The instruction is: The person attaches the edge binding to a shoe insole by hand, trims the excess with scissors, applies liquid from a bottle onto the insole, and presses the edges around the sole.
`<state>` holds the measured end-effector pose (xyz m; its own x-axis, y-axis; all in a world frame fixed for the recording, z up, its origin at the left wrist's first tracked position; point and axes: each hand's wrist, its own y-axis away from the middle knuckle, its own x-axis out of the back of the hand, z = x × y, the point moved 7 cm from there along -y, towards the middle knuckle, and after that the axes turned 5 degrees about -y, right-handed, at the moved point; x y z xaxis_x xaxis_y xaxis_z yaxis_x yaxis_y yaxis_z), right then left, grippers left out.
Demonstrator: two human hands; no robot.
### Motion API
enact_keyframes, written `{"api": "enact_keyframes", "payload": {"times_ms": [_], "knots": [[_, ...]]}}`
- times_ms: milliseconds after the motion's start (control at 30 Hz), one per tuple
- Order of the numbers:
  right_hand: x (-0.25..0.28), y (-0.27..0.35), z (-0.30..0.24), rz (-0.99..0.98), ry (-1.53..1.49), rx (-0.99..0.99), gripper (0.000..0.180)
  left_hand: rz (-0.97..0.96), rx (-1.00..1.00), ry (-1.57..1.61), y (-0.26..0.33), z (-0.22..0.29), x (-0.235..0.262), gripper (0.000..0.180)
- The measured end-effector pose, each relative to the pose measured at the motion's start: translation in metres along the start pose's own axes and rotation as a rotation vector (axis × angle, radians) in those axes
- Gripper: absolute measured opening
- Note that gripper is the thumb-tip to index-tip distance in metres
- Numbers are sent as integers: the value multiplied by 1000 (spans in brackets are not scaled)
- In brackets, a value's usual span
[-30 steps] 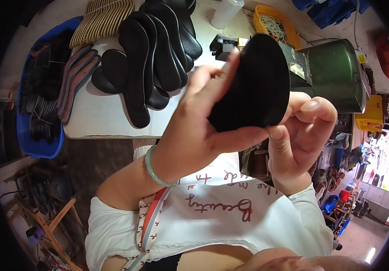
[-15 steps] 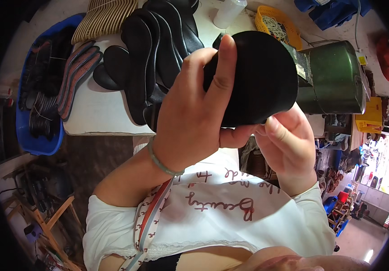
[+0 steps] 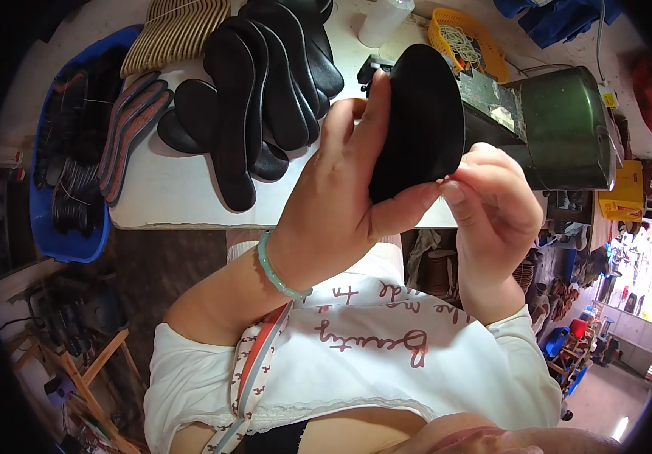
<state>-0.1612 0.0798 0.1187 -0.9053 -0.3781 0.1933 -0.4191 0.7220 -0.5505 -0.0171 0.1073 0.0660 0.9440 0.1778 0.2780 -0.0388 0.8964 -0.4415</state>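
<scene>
My left hand (image 3: 333,178) is closed on a black insole (image 3: 423,125), held up above the table's front edge. Its index finger lies along the near face and its thumb along the lower edge. The insole stands tilted, with one broad side toward me. My right hand (image 3: 496,200) pinches at the lower right edge, thumb and index finger together beside the left thumb tip. A tiny pale bit shows between the fingertips, too small to name. More black insoles (image 3: 280,94) lie overlapped on the white table (image 3: 167,193), left of my hands.
A bundle of tan curved strips (image 3: 175,34) and several pink-and-black soles (image 3: 133,132) lie at the left. Beyond them is a blue basin (image 3: 76,238) of black items. A green machine (image 3: 564,125), a yellow basket (image 3: 436,34) and a white bottle (image 3: 385,23) stand at the back and right.
The insole has turned, so its visible face looks narrower. My right hand has come out from behind it, moved slightly right, and now pinches at its lower edge.
</scene>
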Motion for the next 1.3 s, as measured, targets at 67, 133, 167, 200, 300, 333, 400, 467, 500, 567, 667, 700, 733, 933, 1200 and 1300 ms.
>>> {"api": "enact_keyframes", "payload": {"times_ms": [67,133,167,200,300,333,400,467,500,567,667,700,733,933,1200,1300], "knots": [[0,-5,4,-39,-78,-9,22,-37,-14,-25,-1,1,0,86],[-3,-7,8,-133,-158,-66,17,-73,-26,-49,-2,3,0,87],[-4,-7,8,-132,-158,-69,17,-105,9,-22,-2,3,-2,88],[-8,-7,9,-148,-173,-88,16,-136,45,6,-1,3,-3,89],[-12,-9,8,-227,-135,-78,12,-201,33,58,-3,16,-1,87],[-14,-10,7,-256,-121,-64,11,-200,35,57,-2,19,-1,87],[-18,-8,6,-284,-147,-97,10,-200,55,-14,0,21,-2,83],[-18,-5,7,-245,-222,-201,9,-194,26,-109,2,20,-4,78],[-18,-5,9,-234,-250,-226,9,-185,-9,-184,2,21,-5,75],[-20,-2,11,-214,-317,-274,7,-137,-63,-267,2,29,-5,68],[-29,3,16,-109,-581,-512,9,-17,-129,-527,1,34,-4,56],[-27,4,18,-146,-654,-478,10,-18,-124,-528,1,30,-3,56],[-22,-1,7,-174,-526,-335,10,-49,-5,-487,0,17,0,56],[-6,-14,1,-103,133,-3,27,-104,70,-13,3,15,2,55],[-20,-6,1,2,28,-41,29,-23,4,-93,7,20,-9,68],[-21,-6,6,46,-95,-136,21,20,-79,-203,6,22,-7,64]]}}
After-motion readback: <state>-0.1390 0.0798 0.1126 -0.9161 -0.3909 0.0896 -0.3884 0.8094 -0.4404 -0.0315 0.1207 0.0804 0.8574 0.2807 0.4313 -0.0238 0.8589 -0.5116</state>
